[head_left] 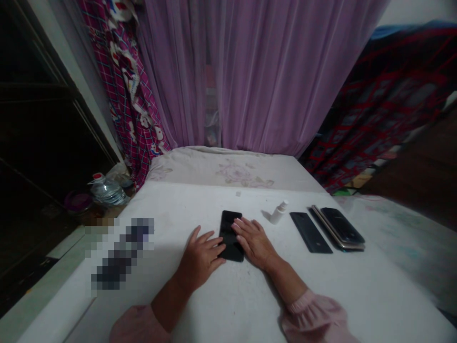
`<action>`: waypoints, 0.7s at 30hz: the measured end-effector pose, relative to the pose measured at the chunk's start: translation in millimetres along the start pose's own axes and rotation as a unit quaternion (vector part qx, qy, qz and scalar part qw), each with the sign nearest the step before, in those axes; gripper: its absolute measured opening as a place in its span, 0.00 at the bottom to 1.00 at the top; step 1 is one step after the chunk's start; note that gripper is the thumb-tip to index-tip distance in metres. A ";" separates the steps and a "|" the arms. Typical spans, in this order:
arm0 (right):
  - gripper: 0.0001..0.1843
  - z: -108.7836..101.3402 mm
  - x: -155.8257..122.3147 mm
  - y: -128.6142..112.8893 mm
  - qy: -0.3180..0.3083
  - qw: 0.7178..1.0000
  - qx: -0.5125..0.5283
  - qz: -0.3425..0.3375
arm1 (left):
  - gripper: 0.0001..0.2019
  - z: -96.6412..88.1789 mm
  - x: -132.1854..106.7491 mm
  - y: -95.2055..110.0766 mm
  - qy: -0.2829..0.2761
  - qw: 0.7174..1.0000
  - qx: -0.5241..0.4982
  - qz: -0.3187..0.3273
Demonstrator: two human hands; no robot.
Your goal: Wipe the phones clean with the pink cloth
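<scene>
A black phone (230, 223) lies flat on the white table (228, 295), screen up. My left hand (200, 257) rests at its left edge with the fingers laid against the phone's lower side. My right hand (254, 240) lies on the phone's right side, fingers stretched flat over the screen. Both hands hold nothing. A small white bottle (278, 212) lies just right of the phone.
Another black phone (310, 232) and a stack of phones (341, 227) lie to the right. A blurred-out dark object (121, 252) sits at the left. Purple curtains (250, 71) hang behind; a water bottle (107, 189) stands beyond the table's left edge.
</scene>
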State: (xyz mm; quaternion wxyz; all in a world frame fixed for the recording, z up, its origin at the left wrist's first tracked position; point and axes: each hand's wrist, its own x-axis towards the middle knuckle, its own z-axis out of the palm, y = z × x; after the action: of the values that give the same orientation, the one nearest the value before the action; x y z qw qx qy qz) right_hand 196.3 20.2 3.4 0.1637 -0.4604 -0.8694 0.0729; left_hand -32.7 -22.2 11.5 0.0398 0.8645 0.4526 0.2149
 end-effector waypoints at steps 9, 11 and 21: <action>0.23 -0.9 22.5 -0.1 -0.004 0.999 -0.018 0.029 | 0.11 12.2 -0.8 -3.3 0.053 0.998 0.026 0.034; 0.23 0.7 28.0 1.0 0.005 0.999 -0.016 0.045 | 0.10 14.6 -0.9 -4.1 0.080 0.996 0.016 0.039; 0.21 5.3 20.9 -2.9 0.020 0.996 0.085 -0.031 | 0.11 17.2 -0.5 -6.4 0.062 0.997 0.014 0.052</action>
State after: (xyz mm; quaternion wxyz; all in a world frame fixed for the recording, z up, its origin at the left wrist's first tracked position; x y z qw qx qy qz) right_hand 181.3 35.9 3.8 0.2219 -0.4186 -0.8707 0.1320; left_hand -30.8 -16.7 -5.9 -0.0110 0.8724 0.4116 0.2633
